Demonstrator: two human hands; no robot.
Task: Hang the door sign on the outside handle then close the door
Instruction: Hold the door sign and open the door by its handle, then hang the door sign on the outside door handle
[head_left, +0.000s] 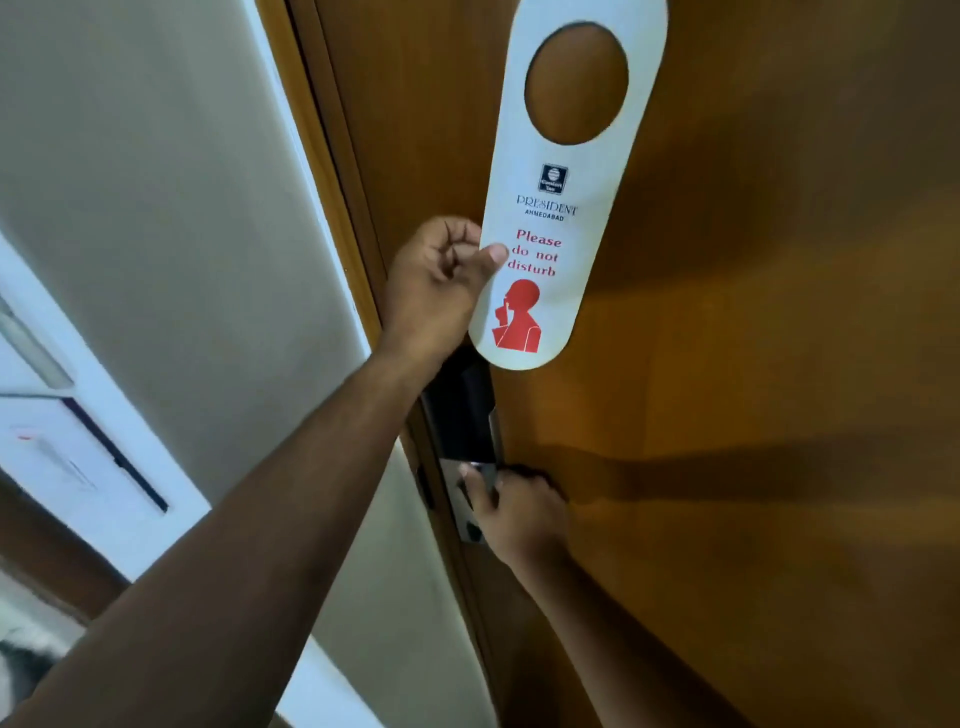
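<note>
My left hand (439, 283) is pinched shut on the door sign (558, 208): the thumb lies flat across the sign's left edge, level with the words "Please do not disturb", and the other fingers are curled in behind the card. The hand holds the sign upright with a slight lean to the right, its printed face toward me, in front of the door (753, 364). I cannot tell whether the card touches the wood or stands just clear of it.

The sign is a long white card with rounded ends. Its large oval hole is at the top, with brown door showing through it, and the rounded top edge runs out past the upper edge of my view. Below the hole come a small dark logo, a hotel name, the red lettering, and a red figure with a finger raised to its lips. The sign's lower end hangs just above the dark lock plate (460, 410) set along the door's left edge.

My right hand (519, 512) is lower down, wrapped closed around the handle (483, 470) at the bottom of that lock plate; only a short shiny stretch of metal shows beyond the fingers, with a silver plate (470, 525) just below it.

Left of the door's edge runs the wooden door frame (332, 171), and beyond it a pale wall (156, 182).
</note>
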